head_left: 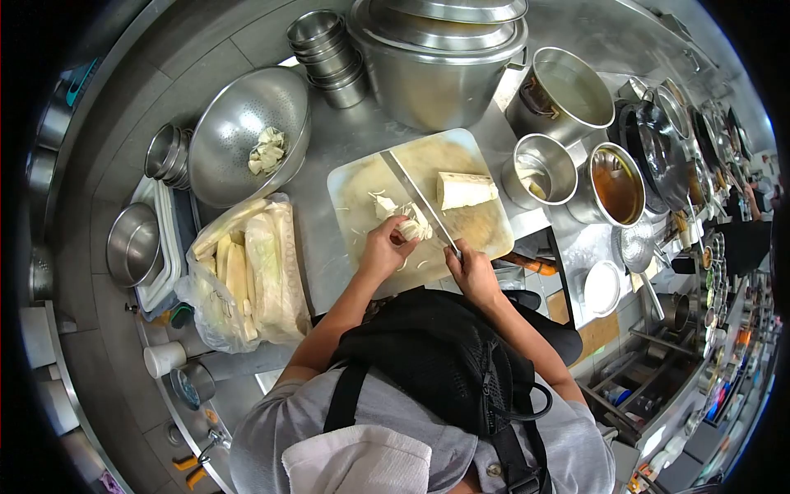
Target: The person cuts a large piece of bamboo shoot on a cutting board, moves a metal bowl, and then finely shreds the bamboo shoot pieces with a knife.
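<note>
Slicing in hand: left hand [380,251] pins the pale stalk [411,226] mid-board [362,177], right hand [471,270] grips the knife [418,200], blade running toward 11 o'clock; next cut likely calls for fingers tucked back, stalk fed forward

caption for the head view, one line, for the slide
Right hand slices pale vegetable with a knife on a cutting board, left hand steadying.
</note>
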A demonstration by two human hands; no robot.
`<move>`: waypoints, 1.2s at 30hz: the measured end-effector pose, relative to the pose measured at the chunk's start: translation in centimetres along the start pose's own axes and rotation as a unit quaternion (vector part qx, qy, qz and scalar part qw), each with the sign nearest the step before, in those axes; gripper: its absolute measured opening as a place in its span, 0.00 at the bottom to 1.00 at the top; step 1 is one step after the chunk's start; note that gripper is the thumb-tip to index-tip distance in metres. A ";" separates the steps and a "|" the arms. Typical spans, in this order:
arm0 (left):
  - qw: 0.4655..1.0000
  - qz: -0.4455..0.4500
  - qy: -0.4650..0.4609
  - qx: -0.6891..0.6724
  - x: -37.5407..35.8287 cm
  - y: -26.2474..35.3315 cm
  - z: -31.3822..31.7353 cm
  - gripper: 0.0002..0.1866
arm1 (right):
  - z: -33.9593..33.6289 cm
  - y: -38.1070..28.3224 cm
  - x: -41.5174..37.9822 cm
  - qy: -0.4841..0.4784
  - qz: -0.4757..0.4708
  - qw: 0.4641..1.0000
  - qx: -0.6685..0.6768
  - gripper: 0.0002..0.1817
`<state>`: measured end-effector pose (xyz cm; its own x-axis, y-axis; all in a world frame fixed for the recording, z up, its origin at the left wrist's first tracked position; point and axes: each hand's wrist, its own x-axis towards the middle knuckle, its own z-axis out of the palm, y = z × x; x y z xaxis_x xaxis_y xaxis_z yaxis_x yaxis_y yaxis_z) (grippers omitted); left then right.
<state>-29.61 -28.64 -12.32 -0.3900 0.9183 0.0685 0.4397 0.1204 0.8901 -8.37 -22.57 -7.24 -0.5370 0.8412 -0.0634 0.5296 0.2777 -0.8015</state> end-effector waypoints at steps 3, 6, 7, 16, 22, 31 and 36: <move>1.000 0.013 0.002 0.003 0.2 0.2 0.4 0.24 | 0.2 0.3 -0.2 0.004 -0.019 1.000 0.006 0.11; 1.000 0.028 0.001 0.011 0.0 0.6 0.8 0.23 | 0.6 0.5 -0.1 0.010 -0.029 0.999 -0.020 0.11; 1.000 0.027 0.000 0.014 0.1 0.8 0.8 0.23 | 0.6 0.7 0.0 0.012 -0.029 0.999 -0.021 0.11; 0.999 0.040 0.000 0.006 0.1 1.5 1.0 0.22 | 0.0 3.5 -1.5 -0.049 0.042 0.994 -0.084 0.14; 0.994 0.098 -0.019 0.045 0.7 1.3 2.3 0.21 | -2.8 3.5 -1.7 -0.121 0.094 0.984 -0.096 0.16; 0.998 0.064 -0.020 0.021 0.2 0.4 1.5 0.21 | -3.4 1.7 -1.2 -0.156 0.085 0.984 -0.026 0.17; 0.998 0.055 -0.021 0.015 0.1 0.9 0.9 0.21 | -0.7 3.2 0.0 -0.140 0.091 0.983 -0.082 0.18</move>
<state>-28.55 -28.17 -11.92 -0.3036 0.9416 0.1456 0.5026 0.0285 0.8640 -6.19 -21.36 -9.38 -0.5710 0.7293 -0.3768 0.7198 0.2242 -0.6569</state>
